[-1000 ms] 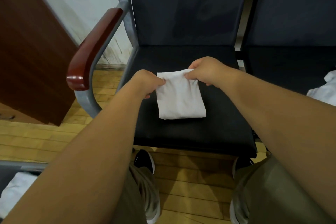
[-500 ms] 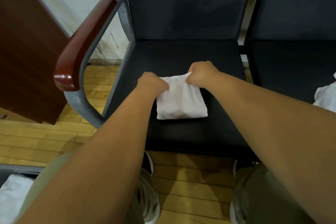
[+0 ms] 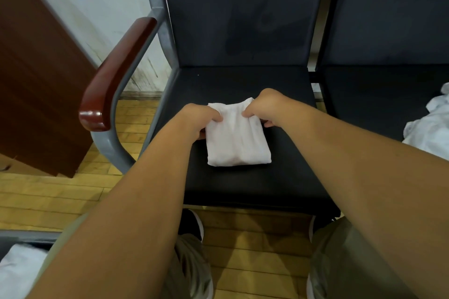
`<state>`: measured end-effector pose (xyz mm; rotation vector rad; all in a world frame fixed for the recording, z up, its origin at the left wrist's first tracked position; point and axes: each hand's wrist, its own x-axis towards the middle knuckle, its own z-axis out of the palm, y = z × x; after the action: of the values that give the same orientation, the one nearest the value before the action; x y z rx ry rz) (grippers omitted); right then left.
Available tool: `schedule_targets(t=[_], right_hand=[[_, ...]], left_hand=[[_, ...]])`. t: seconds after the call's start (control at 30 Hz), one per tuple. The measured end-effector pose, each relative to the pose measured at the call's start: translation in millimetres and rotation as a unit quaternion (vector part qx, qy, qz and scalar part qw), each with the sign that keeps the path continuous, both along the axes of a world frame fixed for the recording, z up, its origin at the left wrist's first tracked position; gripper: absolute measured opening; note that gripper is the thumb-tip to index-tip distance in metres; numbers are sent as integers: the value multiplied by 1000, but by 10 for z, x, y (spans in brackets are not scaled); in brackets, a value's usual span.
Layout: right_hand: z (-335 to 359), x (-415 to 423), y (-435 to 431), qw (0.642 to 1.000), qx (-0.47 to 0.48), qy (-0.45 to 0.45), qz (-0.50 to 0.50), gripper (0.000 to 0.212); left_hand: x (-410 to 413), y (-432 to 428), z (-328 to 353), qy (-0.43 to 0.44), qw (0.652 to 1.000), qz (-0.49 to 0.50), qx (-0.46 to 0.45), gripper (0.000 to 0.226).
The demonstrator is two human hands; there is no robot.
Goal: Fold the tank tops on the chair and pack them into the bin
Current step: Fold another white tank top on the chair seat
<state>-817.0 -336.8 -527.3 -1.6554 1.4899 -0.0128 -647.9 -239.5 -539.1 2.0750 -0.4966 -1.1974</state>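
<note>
Two hands are seen on one small white bundle. The chair (image 3: pixel 243 80), dark-seated with a red-brown armrest (image 3: pixel 114 75), is taken first: the folded tank top (image 3: pixel 238 143) is lying near the middle of its seat, a little toward the front edge. On the next seat to the right, a loose heap of white clothes (image 3: pixel 430 128) is waiting, well apart. At lower left a grey rim is glimpsed with white cloth inside. It is judged to be the bin (image 3: pixel 24 235), though little of it is shown.

Now the grip: the far edge of the tank top is pinched by the left hand (image 3: pixel 201 119) at the left corner and by the right hand (image 3: pixel 267 107) at the right corner, fingers curled into the fabric.

The tank top is judged light, soft and limp. The folds could be lost if it is lifted by one corner, so it is best taken from both sides or scooped from underneath.

No brand, label or writing can be read anywhere.
</note>
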Motion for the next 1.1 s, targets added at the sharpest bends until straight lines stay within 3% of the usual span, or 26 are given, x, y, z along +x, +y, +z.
schedule_targets(t=[0.2,0.33,0.47,0.67,0.87,1.1], right_hand=[[242,-277,80,995,4,-94,11,42],[463,-472,257,995,-63,-59,54,34],[651,-576,530,987,-115,-21,106,24],[864,-531,959,969,-218,-32,112,17],[1134,-462,1278,959,-261,-35,105,16],[1430,-68,1645,946,-268,-87,162,49]], left_hand=[[-31,165,195,20,996,-19,-79,57],[-114,334,330,3,989,-43,-140,51],[-197,611,442,-61,981,-72,-169,59],[-217,1060,704,-221,949,-132,-180,34],[-160,1455,1091,-290,923,-148,-207,30],[53,2043,1445,-321,917,-103,-212,29]])
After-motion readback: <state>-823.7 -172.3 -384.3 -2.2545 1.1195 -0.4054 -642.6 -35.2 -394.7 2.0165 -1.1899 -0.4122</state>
